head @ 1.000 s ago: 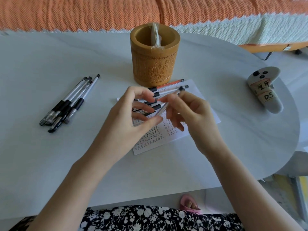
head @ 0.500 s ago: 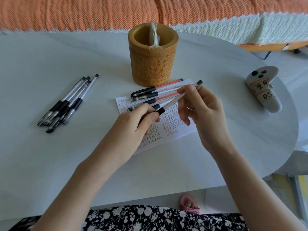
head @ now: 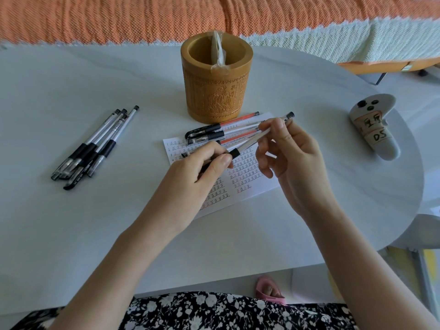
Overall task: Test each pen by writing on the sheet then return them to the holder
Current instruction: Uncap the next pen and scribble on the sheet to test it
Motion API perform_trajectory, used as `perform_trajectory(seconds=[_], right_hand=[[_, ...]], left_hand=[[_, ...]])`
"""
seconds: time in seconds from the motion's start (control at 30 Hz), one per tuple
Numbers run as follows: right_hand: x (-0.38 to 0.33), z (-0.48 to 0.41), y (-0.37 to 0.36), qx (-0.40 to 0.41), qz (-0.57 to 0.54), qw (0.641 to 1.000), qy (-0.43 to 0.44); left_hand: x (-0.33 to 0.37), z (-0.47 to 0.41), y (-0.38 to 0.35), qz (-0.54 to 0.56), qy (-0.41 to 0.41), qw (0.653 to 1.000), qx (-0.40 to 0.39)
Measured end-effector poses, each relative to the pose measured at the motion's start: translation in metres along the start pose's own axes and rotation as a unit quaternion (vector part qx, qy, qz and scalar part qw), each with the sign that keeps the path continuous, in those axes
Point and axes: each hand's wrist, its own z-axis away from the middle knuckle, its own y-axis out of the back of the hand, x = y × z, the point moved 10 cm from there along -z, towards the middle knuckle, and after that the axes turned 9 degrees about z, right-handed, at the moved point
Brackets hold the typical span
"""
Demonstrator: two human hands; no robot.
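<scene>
A clear pen with a black grip (head: 250, 144) is held above the written sheet (head: 240, 177) in the middle of the table. My right hand (head: 292, 163) pinches its barrel near the back end. My left hand (head: 197, 172) grips the cap end of the same pen. Several more pens (head: 221, 133), some with red ink, lie on the sheet's far edge. Behind them stands the carved wooden holder (head: 215, 91) with a plastic wrapper inside it. Another bunch of black pens (head: 95, 146) lies at the left.
A white controller with taped labels (head: 373, 127) lies at the table's right edge. An orange and white woven cover (head: 166, 17) runs along the far side. The round white table (head: 71, 222) ends close to my lap.
My hands drew apart from a close huddle. The right hand lifted the pen's back end up and to the right while the left hand slid down to the cap end.
</scene>
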Motion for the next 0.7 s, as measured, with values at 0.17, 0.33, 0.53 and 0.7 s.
perform_trajectory(seconds=[0.17, 0.33, 0.53, 0.7], right_hand=[[0.01, 0.005, -0.015, -0.054, 0.08, 0.994, -0.045], [0.005, 0.006, -0.02, -0.077, 0.081, 0.993, -0.033], [0.005, 0.008, -0.012, -0.062, 0.11, 0.992, -0.023], [0.001, 0.007, 0.02, 0.008, 0.071, 0.997, -0.038]], left_hand=[[0.007, 0.0, -0.009, 0.002, -0.005, 1.0, -0.006], [0.006, 0.001, -0.012, 0.028, 0.001, 0.999, -0.02], [-0.002, 0.002, -0.012, 0.021, 0.032, 0.999, -0.024], [-0.015, 0.003, -0.007, -0.054, 0.045, 0.997, -0.021]])
